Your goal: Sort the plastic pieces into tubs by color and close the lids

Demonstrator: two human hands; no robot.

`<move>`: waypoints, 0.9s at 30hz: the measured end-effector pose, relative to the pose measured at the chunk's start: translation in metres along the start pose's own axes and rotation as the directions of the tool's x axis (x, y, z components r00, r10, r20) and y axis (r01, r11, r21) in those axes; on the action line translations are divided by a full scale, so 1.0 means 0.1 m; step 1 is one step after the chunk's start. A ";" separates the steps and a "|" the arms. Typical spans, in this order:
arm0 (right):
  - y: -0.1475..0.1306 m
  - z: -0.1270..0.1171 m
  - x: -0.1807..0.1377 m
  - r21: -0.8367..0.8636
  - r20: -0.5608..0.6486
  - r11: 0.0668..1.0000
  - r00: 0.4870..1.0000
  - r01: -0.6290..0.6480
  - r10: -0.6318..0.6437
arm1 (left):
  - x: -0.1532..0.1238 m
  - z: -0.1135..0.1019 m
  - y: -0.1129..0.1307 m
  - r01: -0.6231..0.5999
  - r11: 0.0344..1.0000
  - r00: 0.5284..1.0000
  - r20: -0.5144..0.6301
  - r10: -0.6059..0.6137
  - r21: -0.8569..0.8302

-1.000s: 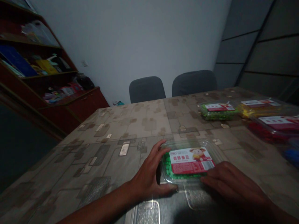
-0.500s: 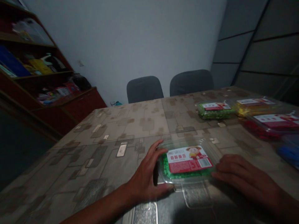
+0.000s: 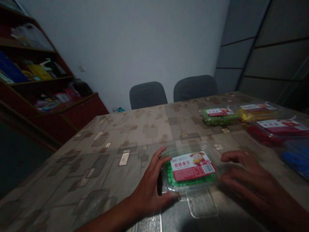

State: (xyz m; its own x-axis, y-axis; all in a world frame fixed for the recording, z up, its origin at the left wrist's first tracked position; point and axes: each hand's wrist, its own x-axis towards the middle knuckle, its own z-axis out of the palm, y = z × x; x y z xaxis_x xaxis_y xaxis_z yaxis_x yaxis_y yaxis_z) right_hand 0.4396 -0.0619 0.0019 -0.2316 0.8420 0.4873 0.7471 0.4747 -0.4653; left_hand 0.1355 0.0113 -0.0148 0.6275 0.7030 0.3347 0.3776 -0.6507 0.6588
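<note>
A clear plastic box (image 3: 189,167) of dark green pieces lies on the table in front of me, its lid on and a red-and-white label across the top. My left hand (image 3: 151,188) grips its left side, with fingers along the upper left edge and the thumb at the near edge. Beside the right end, my right hand (image 3: 251,182) has its fingers spread and partly bent, slightly blurred, and holds nothing. Whether its fingertips touch the box is hard to make out.
At the right of the patterned table (image 3: 135,129) stand similar boxes with light green (image 3: 218,120), yellow (image 3: 248,115), red (image 3: 260,135) and blue (image 3: 295,158) contents. Two grey chairs (image 3: 148,95) are behind the far edge. A shelf unit (image 3: 70,114) stands at left.
My right hand has loosened from the right end of the box, its index finger lifting and the fingers spreading. My left hand keeps its grip. The view has shifted slightly.
</note>
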 end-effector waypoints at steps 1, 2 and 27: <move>0.01 0.01 0.00 0.060 0.002 0.994 0.996 -0.094 0.094 | 0.00 0.00 0.00 0.000 1.000 1.000 0.000 0.000 -0.004; 0.02 0.04 -0.01 0.145 0.021 0.971 0.982 -0.189 0.188 | 0.00 0.01 0.00 -0.001 1.000 1.000 0.001 0.001 -0.008; -0.15 0.09 0.04 0.780 0.502 -0.120 0.500 -0.614 0.706 | 0.00 0.00 0.03 0.155 0.954 0.988 0.019 -0.155 -0.257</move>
State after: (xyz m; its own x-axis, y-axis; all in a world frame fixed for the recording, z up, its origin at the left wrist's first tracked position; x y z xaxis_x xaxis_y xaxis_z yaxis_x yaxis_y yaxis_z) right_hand 0.4220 -0.0629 0.0043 0.0985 0.8844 -0.4562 -0.4336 -0.3745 -0.8196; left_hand 0.1365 0.0093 -0.0125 0.5741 0.7899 0.2154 0.2822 -0.4378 0.8536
